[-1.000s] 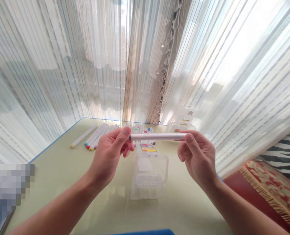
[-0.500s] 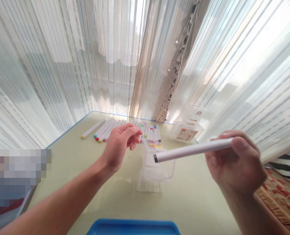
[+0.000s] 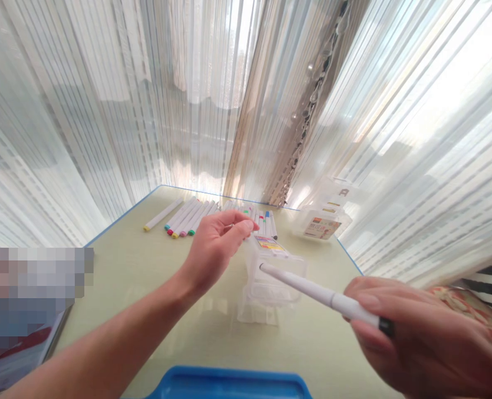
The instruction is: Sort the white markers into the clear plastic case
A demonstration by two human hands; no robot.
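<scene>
My right hand (image 3: 420,338) is closed round a white marker (image 3: 312,290) at the lower right, its far end pointing left and reaching the rim of a clear plastic box (image 3: 271,280). My left hand (image 3: 216,246) hovers just left of that box with its fingers curled and fingertips pinched together; whether anything is in them I cannot make out. Behind it a row of several white markers with coloured ends (image 3: 196,217) lies on the pale green table (image 3: 146,277).
Sheer striped curtains (image 3: 104,111) hang round the table's far edges. A second clear box with an orange label (image 3: 323,224) stands at the back right. A blue tray edge (image 3: 229,382) shows at the bottom. A patterned rug (image 3: 478,310) lies at the right.
My left hand has let go of the marker and stayed by the box. My right hand has swung the marker down and to the right, its tip now at the box rim.
</scene>
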